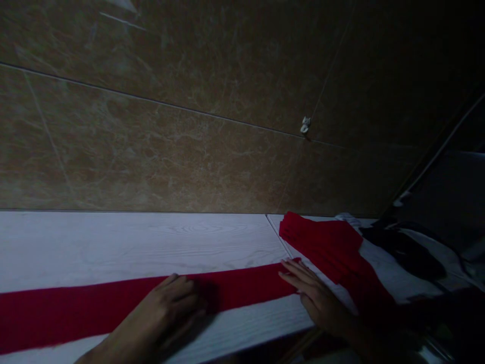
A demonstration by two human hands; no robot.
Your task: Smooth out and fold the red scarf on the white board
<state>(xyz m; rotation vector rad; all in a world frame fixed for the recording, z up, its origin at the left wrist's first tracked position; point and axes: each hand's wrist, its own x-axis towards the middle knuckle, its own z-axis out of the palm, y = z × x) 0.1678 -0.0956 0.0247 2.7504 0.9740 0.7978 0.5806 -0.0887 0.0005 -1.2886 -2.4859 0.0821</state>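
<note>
A long red fabric strip lies flat along the pale wood-grain table, running out of view at the left. My left hand rests over the strip's middle with fingers curled in; whatever they hold, if anything, is hidden. At the strip's right end, my right hand lies with its fingers stretched out and touching the fabric. Just beyond that hand is a folded, pleated pile of red fabric, which reaches down toward the right forearm.
A brown marbled tile wall rises behind the table. A small white hook is fixed to it. Dark cloth-like items lie at the right. The table's front edge runs below my hands, and the light is dim.
</note>
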